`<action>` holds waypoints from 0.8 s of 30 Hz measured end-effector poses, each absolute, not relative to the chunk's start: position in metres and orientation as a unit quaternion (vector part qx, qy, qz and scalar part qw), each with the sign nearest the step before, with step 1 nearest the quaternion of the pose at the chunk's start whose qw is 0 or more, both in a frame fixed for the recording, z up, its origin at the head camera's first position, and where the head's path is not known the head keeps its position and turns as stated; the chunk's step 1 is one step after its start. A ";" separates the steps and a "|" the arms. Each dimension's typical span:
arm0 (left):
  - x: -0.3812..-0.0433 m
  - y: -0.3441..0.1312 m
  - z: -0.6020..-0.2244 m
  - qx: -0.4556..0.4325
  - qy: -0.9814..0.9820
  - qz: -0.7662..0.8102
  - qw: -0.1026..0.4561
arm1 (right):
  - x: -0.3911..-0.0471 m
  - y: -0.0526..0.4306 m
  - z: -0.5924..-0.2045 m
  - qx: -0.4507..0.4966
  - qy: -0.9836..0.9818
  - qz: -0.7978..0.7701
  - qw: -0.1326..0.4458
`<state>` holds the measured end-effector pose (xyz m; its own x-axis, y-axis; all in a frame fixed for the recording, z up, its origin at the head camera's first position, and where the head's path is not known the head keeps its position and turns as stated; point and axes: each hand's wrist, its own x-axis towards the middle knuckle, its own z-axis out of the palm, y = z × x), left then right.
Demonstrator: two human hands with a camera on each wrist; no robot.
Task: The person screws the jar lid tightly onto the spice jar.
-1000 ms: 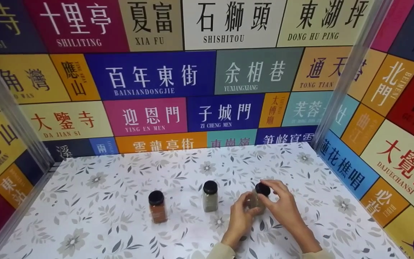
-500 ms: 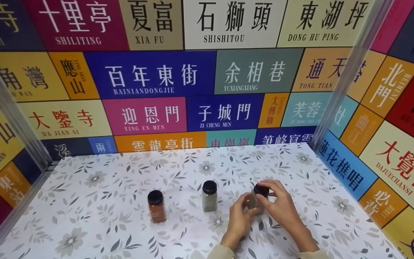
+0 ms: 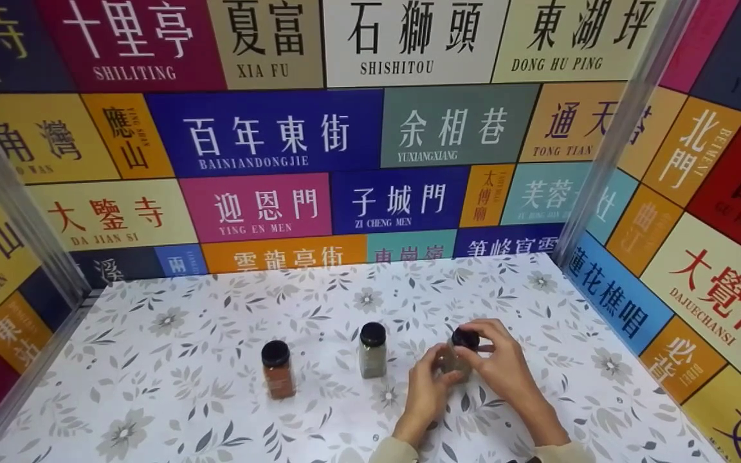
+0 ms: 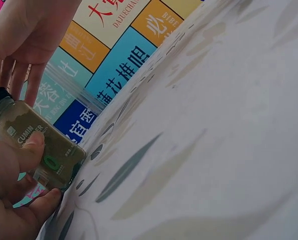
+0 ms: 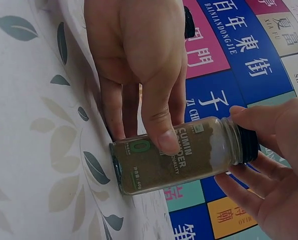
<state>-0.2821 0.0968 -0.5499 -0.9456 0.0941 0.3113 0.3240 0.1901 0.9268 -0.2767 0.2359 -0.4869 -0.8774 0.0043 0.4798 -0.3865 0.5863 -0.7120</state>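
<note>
A clear glass jar of brown cumin powder (image 5: 179, 155), with a printed label, stands upright on the table at the right of the head view. My left hand (image 3: 427, 386) grips its body low down, with the thumb (image 4: 36, 145) across the label. At the top, my right hand (image 3: 502, 357) pinches the black lid (image 5: 249, 145) between thumb and fingers. The lid sits on the jar's threaded neck. To the left stand two more capped jars, one with grey-green powder (image 3: 373, 360) and one with orange-red powder (image 3: 279, 379).
A white tablecloth (image 3: 203, 334) with grey leaves and flowers covers the table. Behind it rises a wall of coloured panels (image 3: 267, 132) with Chinese lettering. Metal posts (image 3: 602, 148) stand at the back corners, and more panels close off both sides.
Both hands keep their hold on the cumin jar, with only slight movement at the lid. The head view has drifted a little, shifting the scene slightly left. The other jars stay put.
</note>
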 end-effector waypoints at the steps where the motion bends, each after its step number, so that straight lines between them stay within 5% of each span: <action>1: -0.282 0.097 -0.550 -0.140 -0.766 -0.619 0.100 | -0.277 0.236 -0.487 0.110 -0.863 0.439 0.225; 24: -0.281 0.097 -0.551 -0.119 -0.751 -0.645 0.075 | -0.275 0.241 -0.487 0.107 -0.854 0.473 0.189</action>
